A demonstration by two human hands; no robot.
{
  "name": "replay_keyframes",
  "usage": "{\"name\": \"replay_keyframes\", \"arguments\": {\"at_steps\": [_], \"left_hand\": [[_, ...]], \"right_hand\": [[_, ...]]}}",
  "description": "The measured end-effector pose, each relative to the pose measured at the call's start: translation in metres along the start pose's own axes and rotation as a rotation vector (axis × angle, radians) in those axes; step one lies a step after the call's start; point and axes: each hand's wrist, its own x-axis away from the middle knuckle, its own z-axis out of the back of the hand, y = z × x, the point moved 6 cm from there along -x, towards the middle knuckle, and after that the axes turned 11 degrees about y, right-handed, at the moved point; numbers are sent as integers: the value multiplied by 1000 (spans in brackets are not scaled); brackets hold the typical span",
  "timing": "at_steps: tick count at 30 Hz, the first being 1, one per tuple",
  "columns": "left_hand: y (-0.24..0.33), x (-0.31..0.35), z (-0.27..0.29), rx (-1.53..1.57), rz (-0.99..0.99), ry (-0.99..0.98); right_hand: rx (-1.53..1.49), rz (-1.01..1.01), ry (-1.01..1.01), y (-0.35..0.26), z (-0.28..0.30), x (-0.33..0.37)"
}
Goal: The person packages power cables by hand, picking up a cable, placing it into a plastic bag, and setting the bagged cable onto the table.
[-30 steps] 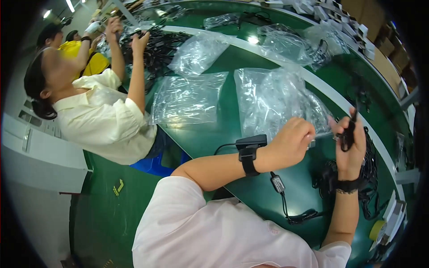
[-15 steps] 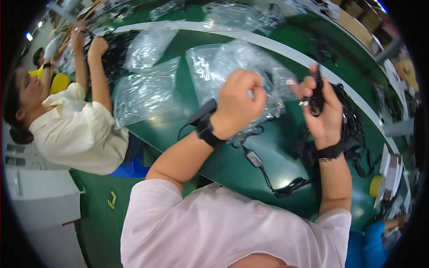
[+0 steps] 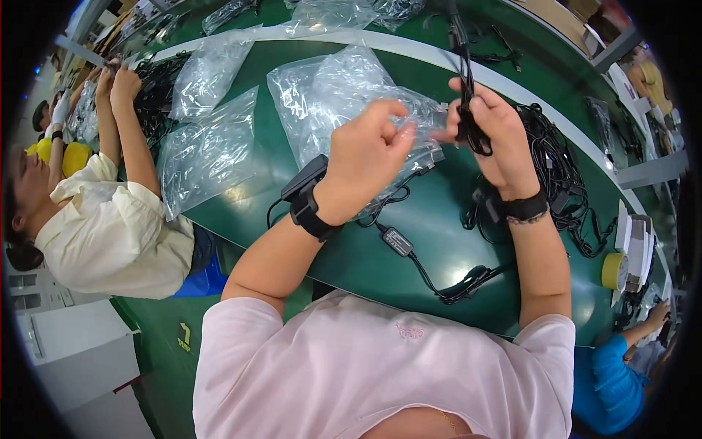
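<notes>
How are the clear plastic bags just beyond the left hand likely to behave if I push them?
The clear plastic bags look thin and wrinkled, so they will probably crumple rather than stay stiff. Their glossy shine suggests they may be slippery. Where they seem to overlap, layers might shift separately.

Green floor (image 3: 164,373), 1 blue stool (image 3: 208,282)

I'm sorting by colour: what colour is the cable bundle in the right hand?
Black cable bundle; the head view shows it.
</notes>
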Motion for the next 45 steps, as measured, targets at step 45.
{"name": "replay_keyframes", "arguments": {"at_steps": [45], "left_hand": [[-29,-29,22,-126,82,52]], "right_hand": [[1557,1032,-292,-16,-73,42]]}}
